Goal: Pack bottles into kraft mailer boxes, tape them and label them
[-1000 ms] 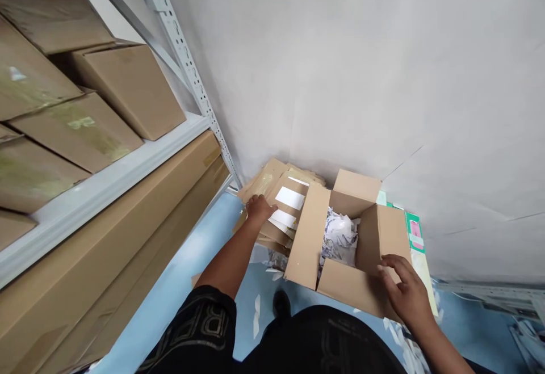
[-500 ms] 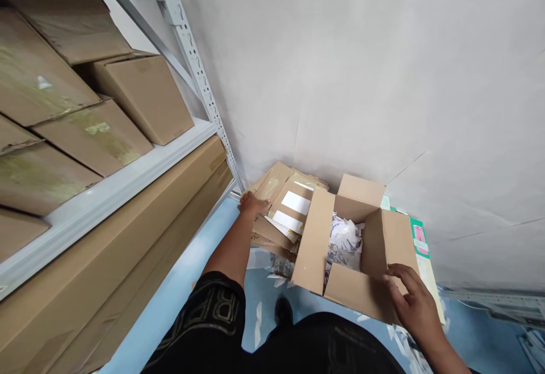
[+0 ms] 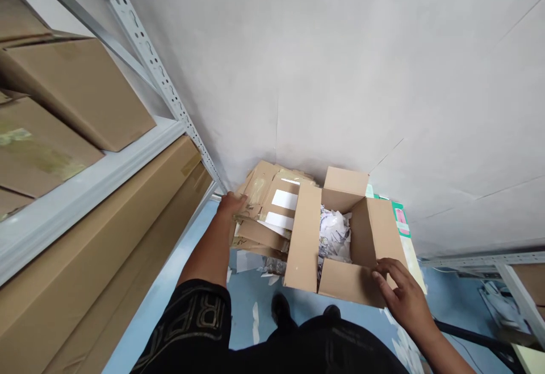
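At the left edge of a stack of flattened cardboard boxes (image 3: 260, 192), my left hand (image 3: 232, 202) has its fingers curled over the top piece; some fingertips are hidden. White labels (image 3: 284, 199) are stuck on that piece. Beside the stack is an open cardboard box (image 3: 303, 238) with its flaps folded out. Crumpled white paper scraps (image 3: 335, 232) lie inside it. My right hand (image 3: 400, 290) is at the box's near right corner, thumb and fingers bent around the flap edge.
Left stands a metal shelf (image 3: 140, 135) loaded with cartons (image 3: 80, 90); long cardboard boxes (image 3: 110, 238) are beneath. A grey wall (image 3: 323, 67) rises behind. Paper scraps (image 3: 255, 323) litter the blue floor (image 3: 240, 306). A green-edged item (image 3: 401, 218) lies right of the box.
The view has turned right, so the shelf and boxes sit further left. My left hand stays at the stack, where the top cardboard's near edge looks slightly raised. My right hand keeps to the box corner.
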The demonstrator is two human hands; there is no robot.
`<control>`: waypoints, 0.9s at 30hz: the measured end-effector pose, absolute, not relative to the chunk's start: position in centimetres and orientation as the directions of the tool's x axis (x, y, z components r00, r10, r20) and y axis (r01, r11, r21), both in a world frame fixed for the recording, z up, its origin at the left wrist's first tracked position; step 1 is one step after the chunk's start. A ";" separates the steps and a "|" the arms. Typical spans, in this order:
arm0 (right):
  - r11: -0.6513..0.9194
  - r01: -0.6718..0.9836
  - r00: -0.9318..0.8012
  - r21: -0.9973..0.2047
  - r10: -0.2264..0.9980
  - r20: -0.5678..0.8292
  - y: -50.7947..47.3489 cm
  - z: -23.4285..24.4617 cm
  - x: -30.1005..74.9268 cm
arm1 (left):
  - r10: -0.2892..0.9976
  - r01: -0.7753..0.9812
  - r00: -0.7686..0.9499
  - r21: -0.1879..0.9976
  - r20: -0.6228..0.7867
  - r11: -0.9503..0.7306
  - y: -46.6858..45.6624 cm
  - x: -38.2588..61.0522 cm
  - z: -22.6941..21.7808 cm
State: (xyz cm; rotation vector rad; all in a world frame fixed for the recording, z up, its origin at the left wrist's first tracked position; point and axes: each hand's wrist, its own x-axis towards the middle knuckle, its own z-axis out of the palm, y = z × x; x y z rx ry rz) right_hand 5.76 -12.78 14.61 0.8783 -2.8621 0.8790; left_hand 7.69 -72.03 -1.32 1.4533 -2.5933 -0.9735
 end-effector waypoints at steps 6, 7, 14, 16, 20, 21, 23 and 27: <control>0.667 -0.558 -0.820 -0.494 -0.534 0.206 -13.1 14.2 5.7 | -0.674 -0.713 -0.690 0.407 -0.263 0.571 -66.7 9.3 -1.1; 0.658 -0.568 -0.814 -0.494 -0.539 0.219 -13.3 14.0 5.7 | -0.660 -0.697 -0.709 0.397 -0.250 0.598 -65.7 9.3 -1.0; 0.596 -0.619 -0.774 -0.512 -0.575 0.266 -14.6 13.2 6.0 | -0.733 -0.790 -0.591 0.424 -0.336 0.443 -61.9 7.4 -0.1; 0.594 -0.621 -0.771 -0.512 -0.579 0.265 -14.5 13.2 6.2 | -0.764 -0.809 -0.536 0.477 -0.358 0.344 -62.4 7.0 0.2; 0.610 -0.604 -0.786 -0.512 -0.564 0.254 -13.9 13.1 6.3 | -0.749 -0.749 -0.521 0.640 -0.410 0.171 -64.4 7.3 1.1; 0.612 -0.601 -0.788 -0.514 -0.562 0.251 -13.7 13.0 6.4 | -0.738 -0.720 -0.535 0.678 -0.411 0.145 -65.0 7.7 1.5; 0.612 -0.599 -0.789 -0.516 -0.562 0.249 -13.4 12.8 6.5 | -0.729 -0.665 -0.558 0.739 -0.396 0.108 -66.2 8.7 2.6; 0.604 -0.619 -0.773 -0.502 -0.581 0.254 -13.3 12.4 6.7 | -0.750 -0.539 -0.574 0.841 -0.328 0.045 -68.7 11.1 5.7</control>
